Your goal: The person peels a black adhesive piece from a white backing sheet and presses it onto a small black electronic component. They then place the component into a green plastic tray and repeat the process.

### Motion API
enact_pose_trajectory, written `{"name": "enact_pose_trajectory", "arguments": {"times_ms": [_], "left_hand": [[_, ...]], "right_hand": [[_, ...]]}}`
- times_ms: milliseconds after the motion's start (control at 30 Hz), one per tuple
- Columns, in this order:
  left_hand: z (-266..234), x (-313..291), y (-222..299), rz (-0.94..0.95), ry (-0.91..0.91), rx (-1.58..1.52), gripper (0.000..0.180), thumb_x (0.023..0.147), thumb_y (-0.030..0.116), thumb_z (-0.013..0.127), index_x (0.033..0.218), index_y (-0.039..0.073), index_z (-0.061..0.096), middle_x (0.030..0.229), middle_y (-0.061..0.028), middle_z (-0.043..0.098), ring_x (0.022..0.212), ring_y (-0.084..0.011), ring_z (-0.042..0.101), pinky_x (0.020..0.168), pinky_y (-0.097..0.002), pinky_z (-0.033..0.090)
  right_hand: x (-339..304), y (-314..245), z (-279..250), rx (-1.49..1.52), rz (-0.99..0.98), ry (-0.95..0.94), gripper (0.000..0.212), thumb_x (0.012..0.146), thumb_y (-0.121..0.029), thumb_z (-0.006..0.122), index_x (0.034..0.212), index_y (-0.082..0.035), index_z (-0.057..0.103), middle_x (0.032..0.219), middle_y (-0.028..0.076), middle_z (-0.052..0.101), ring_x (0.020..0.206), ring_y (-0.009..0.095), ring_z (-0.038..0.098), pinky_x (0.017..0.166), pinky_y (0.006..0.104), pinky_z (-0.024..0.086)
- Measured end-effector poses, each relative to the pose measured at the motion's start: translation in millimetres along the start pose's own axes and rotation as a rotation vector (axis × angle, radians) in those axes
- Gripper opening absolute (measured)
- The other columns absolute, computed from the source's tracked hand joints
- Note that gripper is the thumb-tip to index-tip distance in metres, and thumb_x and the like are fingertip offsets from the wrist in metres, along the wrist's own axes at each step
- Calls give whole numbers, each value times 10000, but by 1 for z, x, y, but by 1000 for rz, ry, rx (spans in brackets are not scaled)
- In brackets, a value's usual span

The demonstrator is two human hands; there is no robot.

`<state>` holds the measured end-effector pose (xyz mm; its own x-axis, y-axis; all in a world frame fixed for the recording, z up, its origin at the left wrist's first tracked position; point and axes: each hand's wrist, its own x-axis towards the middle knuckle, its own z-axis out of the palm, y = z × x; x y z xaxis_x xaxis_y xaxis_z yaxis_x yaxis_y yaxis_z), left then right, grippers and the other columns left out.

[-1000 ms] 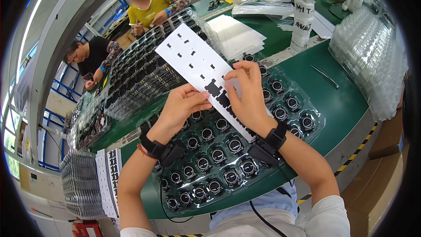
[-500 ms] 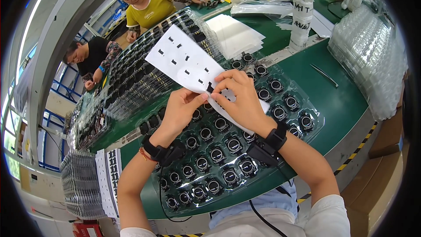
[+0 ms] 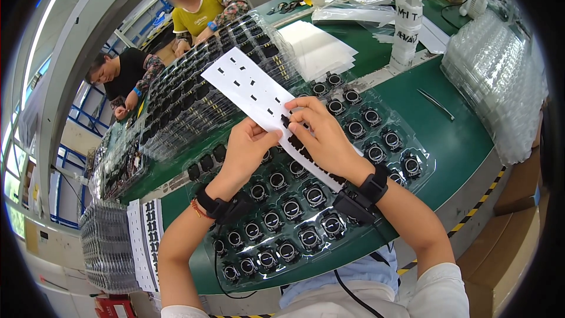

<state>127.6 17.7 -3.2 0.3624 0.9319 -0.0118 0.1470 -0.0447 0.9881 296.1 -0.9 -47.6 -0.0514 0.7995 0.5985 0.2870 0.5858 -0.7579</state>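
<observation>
the left hand (image 3: 252, 146) pinches the near-left side of a long white sheet (image 3: 260, 99) between thumb and curled fingers, and the right hand (image 3: 322, 136) has its fingers bent and tips gathered over the black shapes (image 3: 298, 147) on it; whether those tips grip one of them or only press the sheet cannot be told. the sheet is up in the air, slanting across the far side of a clear tray (image 3: 425, 148) of round black modules (image 3: 314, 194) that lies along the near edge of the green bench (image 3: 456, 153). the sheet bows between the hands, so a tug there could crease it or, if the shapes are stickers, lift one crooked or fold it onto itself. its lower end hangs close over the modules and might brush their faces if the left hand sags. the black box on the right wrist (image 3: 356, 205) sits low above the tray, and a dropped forearm could knock a module out of line. the thin cable (image 3: 216, 268) by the bench's near edge could snag on the tray's left corner. the tweezers (image 3: 435, 104) toward the bench's right edge could be swept off by a wide elbow.
</observation>
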Motion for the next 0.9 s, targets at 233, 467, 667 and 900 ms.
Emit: {"name": "enact_pose_trajectory", "arguments": {"times_ms": [233, 467, 667, 900], "left_hand": [[-3, -2, -3, -53, -6, -37, 267, 820, 36, 592, 1077, -26, 558, 995, -80, 629, 874, -125, 605, 787, -265, 493], [-3, -4, -9, -13, 22, -43, 224, 789, 13, 610, 1009, -27, 594, 936, -62, 642, 826, -103, 599, 720, -241, 475], [2, -6, -8, 40, 39, -1, 210, 773, 27, 641, 971, -35, 615, 914, -58, 646, 803, -97, 596, 710, -230, 467], [2, -7, -2, 37, 32, -18, 226, 774, 26, 642, 990, -32, 610, 908, -55, 645, 807, -99, 597, 708, -229, 467]], "right_hand": [[0, 1, 1, 56, 91, -25, 73, 866, -80, 529, 858, -7, 532, 1097, 81, 516, 792, 141, 504, 676, 251, 426], [-1, 3, 2, 114, 231, 17, 87, 872, -90, 530, 850, -6, 526, 1059, 78, 499, 764, 122, 501, 678, 245, 427], [-1, -2, 3, 151, 178, 88, 76, 865, -87, 544, 856, -17, 517, 1046, 85, 492, 779, 139, 502, 680, 245, 427], [0, -8, 2, -48, -42, 206, 85, 826, -54, 591, 858, -29, 516, 1037, 91, 498, 777, 159, 504, 664, 250, 420]]}}
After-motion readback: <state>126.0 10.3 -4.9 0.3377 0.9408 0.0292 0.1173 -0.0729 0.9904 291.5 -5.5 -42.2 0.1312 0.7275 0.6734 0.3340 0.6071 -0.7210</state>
